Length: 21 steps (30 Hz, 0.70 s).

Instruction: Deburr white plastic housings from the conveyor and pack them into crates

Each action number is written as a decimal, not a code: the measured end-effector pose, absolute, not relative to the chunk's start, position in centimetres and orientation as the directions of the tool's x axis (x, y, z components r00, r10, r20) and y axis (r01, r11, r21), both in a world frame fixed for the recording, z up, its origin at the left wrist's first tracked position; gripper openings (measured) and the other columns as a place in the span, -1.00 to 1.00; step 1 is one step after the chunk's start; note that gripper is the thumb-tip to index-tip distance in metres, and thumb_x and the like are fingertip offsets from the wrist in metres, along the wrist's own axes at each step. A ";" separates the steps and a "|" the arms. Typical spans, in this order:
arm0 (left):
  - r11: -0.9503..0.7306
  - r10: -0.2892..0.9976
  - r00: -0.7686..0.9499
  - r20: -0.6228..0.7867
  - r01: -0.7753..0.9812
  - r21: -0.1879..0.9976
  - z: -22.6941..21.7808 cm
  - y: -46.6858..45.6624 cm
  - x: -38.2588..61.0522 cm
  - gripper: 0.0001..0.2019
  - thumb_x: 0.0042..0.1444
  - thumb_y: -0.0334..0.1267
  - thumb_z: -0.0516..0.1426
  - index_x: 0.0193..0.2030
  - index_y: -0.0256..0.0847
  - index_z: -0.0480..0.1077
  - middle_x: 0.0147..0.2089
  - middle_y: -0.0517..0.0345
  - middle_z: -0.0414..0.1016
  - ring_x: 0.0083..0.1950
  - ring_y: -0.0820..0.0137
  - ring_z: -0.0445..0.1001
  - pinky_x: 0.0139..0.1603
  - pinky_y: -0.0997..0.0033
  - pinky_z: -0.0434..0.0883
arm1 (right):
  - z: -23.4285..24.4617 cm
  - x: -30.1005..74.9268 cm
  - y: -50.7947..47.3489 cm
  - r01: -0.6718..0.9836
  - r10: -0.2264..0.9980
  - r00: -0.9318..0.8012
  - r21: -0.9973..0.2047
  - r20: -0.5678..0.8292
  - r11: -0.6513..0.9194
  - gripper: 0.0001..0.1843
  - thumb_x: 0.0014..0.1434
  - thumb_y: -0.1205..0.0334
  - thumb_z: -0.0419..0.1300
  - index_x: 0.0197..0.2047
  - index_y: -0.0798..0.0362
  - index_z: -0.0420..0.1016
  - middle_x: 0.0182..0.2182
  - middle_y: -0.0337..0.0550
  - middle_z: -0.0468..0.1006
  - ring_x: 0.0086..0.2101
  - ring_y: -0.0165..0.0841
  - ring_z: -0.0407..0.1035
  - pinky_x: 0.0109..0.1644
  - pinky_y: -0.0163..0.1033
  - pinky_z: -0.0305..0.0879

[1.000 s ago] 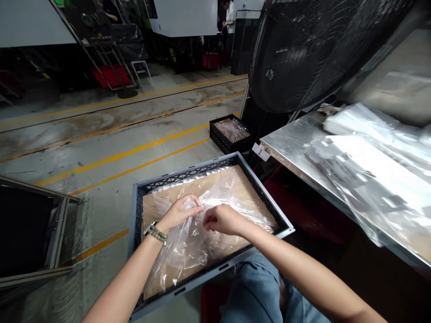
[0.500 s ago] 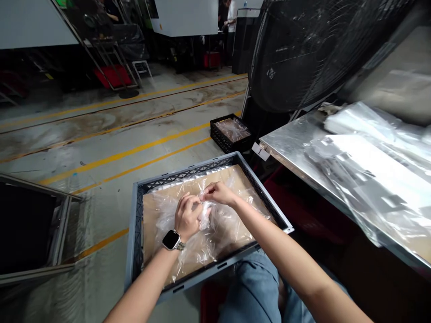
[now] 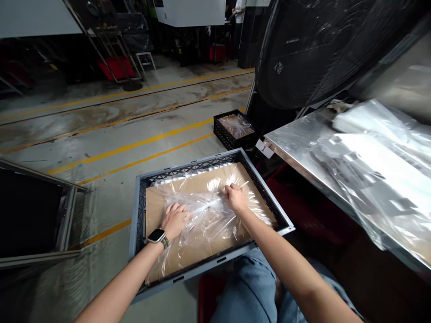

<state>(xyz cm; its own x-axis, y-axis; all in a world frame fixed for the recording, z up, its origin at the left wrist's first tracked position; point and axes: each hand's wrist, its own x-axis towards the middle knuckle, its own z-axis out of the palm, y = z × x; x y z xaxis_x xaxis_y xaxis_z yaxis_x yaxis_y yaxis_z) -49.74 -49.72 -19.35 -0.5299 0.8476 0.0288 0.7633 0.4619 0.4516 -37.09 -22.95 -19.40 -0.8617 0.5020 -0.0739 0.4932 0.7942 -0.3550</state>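
A grey plastic crate (image 3: 188, 168) rests on my lap, lined with a brown cardboard sheet (image 3: 158, 199). A clear plastic bag (image 3: 208, 220) lies crumpled on the cardboard. My left hand (image 3: 174, 220), with a watch on the wrist, lies flat on the bag's left part, fingers stretched out. My right hand (image 3: 235, 197) presses down on the bag further back and to the right, fingers bent onto the film.
A steel table (image 3: 296, 139) on the right carries more clear plastic sheets (image 3: 380, 157). A large black fan (image 3: 303, 49) stands behind it. A small black crate (image 3: 235, 130) with plastic sits on the floor, which has yellow lines (image 3: 134, 146). A dark framed opening (image 3: 30, 220) is at left.
Both hands were raised together, pinching the bag at the middle; now they have moved apart and lowered, pressing the bag flat onto the cardboard.
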 end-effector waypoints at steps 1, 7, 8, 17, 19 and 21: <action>0.488 0.835 -0.551 -0.012 0.729 0.480 -19.1 -49.6 -50.3 -0.63 0.31 -0.04 0.11 -0.47 -0.08 0.56 -0.32 0.06 0.51 -0.16 0.16 0.34 0.17 -0.08 0.25 | -19.8 -36.9 -23.1 0.486 0.490 -0.868 -0.333 -0.078 0.808 -0.84 0.38 0.21 0.16 -0.06 0.07 0.51 -0.11 -0.13 0.53 -0.10 -0.23 0.40 0.11 -0.04 0.24; 0.468 0.811 -0.576 -0.105 0.529 0.708 -15.9 -45.4 -52.5 -0.52 0.23 0.13 0.16 -0.58 -0.12 0.51 -0.11 0.00 0.59 0.17 0.02 0.36 0.40 -0.06 0.10 | -20.4 -36.7 -23.6 0.461 0.459 -0.885 -0.272 -0.073 0.845 -0.76 0.42 0.23 0.10 0.08 0.08 0.49 -0.08 -0.08 0.55 -0.09 -0.22 0.44 0.13 -0.02 0.24; 0.426 0.827 -0.552 -0.108 0.489 0.761 -15.9 -44.0 -52.4 -0.54 0.25 0.15 0.14 -0.49 -0.12 0.55 -0.08 0.00 0.61 0.22 0.05 0.36 0.40 0.02 0.14 | -20.4 -36.7 -23.7 0.464 0.464 -0.883 -0.273 -0.068 0.843 -0.76 0.42 0.24 0.10 0.07 0.09 0.49 -0.08 -0.07 0.55 -0.09 -0.21 0.45 0.12 -0.03 0.24; 0.321 0.812 -0.561 -0.161 0.198 0.926 -22.5 -35.5 -47.9 -0.67 0.35 -0.01 0.18 0.01 -0.26 0.46 -0.06 0.03 0.56 -0.12 0.29 0.56 -0.03 0.12 0.55 | -20.1 -36.7 -22.5 0.493 0.540 -0.842 -0.439 -0.022 0.751 -0.80 0.41 0.19 0.16 -0.14 0.12 0.55 -0.26 -0.14 0.59 -0.25 -0.30 0.47 -0.02 -0.12 0.36; 0.311 0.808 -0.572 -0.142 0.211 0.927 -23.3 -35.6 -47.4 -0.68 0.32 -0.06 0.23 0.05 -0.26 0.46 0.00 0.01 0.55 -0.06 0.25 0.56 0.02 0.08 0.55 | -19.2 -36.7 -22.5 0.445 0.524 -0.852 -0.523 0.004 0.727 -0.75 0.41 0.16 0.16 -0.22 0.10 0.58 -0.31 -0.12 0.60 -0.25 -0.29 0.47 -0.04 -0.17 0.36; 0.311 0.802 -0.585 -0.125 0.229 0.922 -23.7 -35.8 -47.1 -0.71 0.32 -0.08 0.23 0.01 -0.25 0.48 -0.02 0.02 0.56 -0.04 0.24 0.56 0.04 0.07 0.54 | -18.0 -36.9 -22.7 0.350 0.468 -0.883 -0.606 0.043 0.715 -0.76 0.37 0.11 0.22 -0.27 0.05 0.62 -0.24 -0.10 0.64 -0.14 -0.27 0.48 0.06 -0.19 0.34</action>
<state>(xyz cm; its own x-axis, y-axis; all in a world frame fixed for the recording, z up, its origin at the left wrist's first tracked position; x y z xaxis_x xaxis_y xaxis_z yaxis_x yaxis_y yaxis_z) -47.15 -35.79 -23.70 -0.5845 0.8017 -0.1250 0.2291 0.3109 0.9224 -36.94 -22.75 -18.02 -0.8826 0.4681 0.0428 0.3496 0.7147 -0.6058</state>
